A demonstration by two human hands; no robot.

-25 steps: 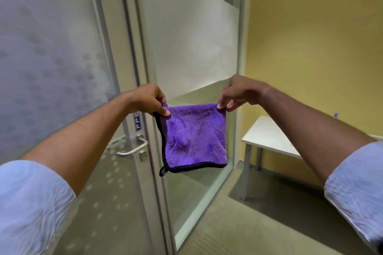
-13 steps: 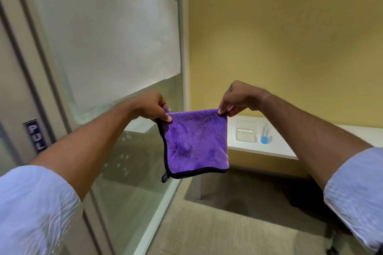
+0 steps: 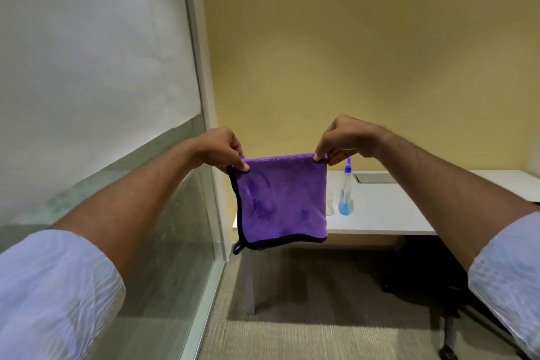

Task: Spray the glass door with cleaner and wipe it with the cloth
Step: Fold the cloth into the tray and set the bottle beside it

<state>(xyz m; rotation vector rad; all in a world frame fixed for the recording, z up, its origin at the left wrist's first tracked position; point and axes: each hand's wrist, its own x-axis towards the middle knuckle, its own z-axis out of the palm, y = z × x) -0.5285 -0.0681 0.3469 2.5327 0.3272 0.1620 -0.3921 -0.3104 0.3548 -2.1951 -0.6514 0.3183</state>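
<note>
Purple microfibre cloth with black piping [image 3: 283, 199] hangs flat and square at the centre of the view, held up in the air by its two top corners. At about nine o'clock from the cloth, the left hand [image 3: 218, 147] pinches the upper left corner between thumb and curled fingers; at about two o'clock, the right hand [image 3: 344, 139] pinches the upper right corner the same way, so the top edge runs taut between them. A small black loop dangles from the cloth's lower left corner. Both forearms are bare, with rolled white shirt sleeves [image 3: 55, 289] at seven and four o'clock. Behind the cloth, toward three o'clock, a clear spray bottle with blue liquid and a blue nozzle [image 3: 346, 190] stands upright on a white rectangular table [image 3: 388, 213] set against a yellow wall [image 3: 365, 47]. A glass panel with a frosted white band [image 3: 87, 67] fills the side from eight to eleven o'clock, its pale frame running down beside grey-beige carpet [image 3: 306, 339] at six o'clock.
</note>
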